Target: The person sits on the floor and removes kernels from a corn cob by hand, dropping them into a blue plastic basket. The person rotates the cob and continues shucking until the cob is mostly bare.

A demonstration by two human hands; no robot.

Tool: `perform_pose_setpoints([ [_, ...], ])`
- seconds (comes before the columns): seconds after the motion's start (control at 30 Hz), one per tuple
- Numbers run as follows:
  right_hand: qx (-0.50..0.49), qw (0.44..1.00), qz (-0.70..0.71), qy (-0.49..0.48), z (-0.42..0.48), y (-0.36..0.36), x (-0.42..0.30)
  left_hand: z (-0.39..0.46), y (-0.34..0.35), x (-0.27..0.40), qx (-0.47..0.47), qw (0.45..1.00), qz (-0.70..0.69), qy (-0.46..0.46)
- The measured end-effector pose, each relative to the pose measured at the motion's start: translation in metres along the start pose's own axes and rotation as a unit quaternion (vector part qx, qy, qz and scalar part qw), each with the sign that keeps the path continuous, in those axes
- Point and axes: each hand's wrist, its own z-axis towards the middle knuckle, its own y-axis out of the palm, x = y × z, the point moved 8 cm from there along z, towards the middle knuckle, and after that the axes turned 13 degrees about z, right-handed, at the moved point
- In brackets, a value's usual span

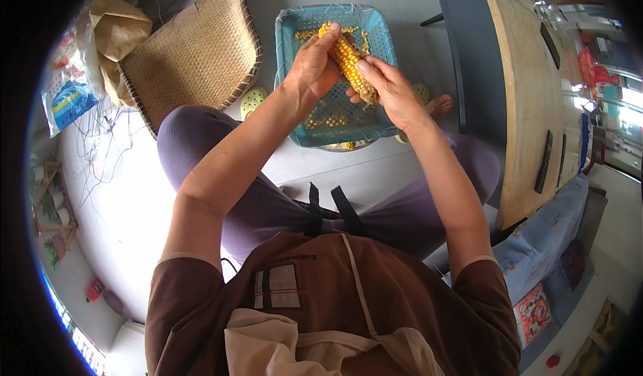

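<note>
My left hand (pixel 316 62) grips the upper end of an ear of dried yellow corn (pixel 349 64), its thumb lying over the tip. Around the lower end, where dry strands hang, my right hand (pixel 384 87) is closed. The ear is tilted, and both hands hold it above a blue plastic basket (pixel 296 87) with a laced rim. Loose corn kernels (pixel 329 120) lie inside the basket along its near and far sides. Under the near edge of the basket, part of another yellow corn piece (pixel 348 146) shows. My palms hide some of the ear.
A woven bamboo tray (pixel 193 54) leans left of the basket, beside a brown paper bag (pixel 118 26) and plastic packaging (pixel 73 99). Thin wires (pixel 103 139) lie on the floor. At right stands a wooden-topped table (pixel 527 104). Green clogs (pixel 252 100) flank the basket.
</note>
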Motion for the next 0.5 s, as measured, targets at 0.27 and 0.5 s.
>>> perform_pose_setpoints([
  [0.27, 0.066, 0.995, -0.065, -0.041, -0.003, 0.001, -0.003, 0.001, 0.001, -0.001, -0.01, 1.0, -0.022, 0.003],
  [0.5, -0.003, 0.998, 0.065, 0.014, -0.008, 0.001, -0.013, -0.001, 0.009, 0.005, -0.024, 0.997, -0.074, 0.002],
])
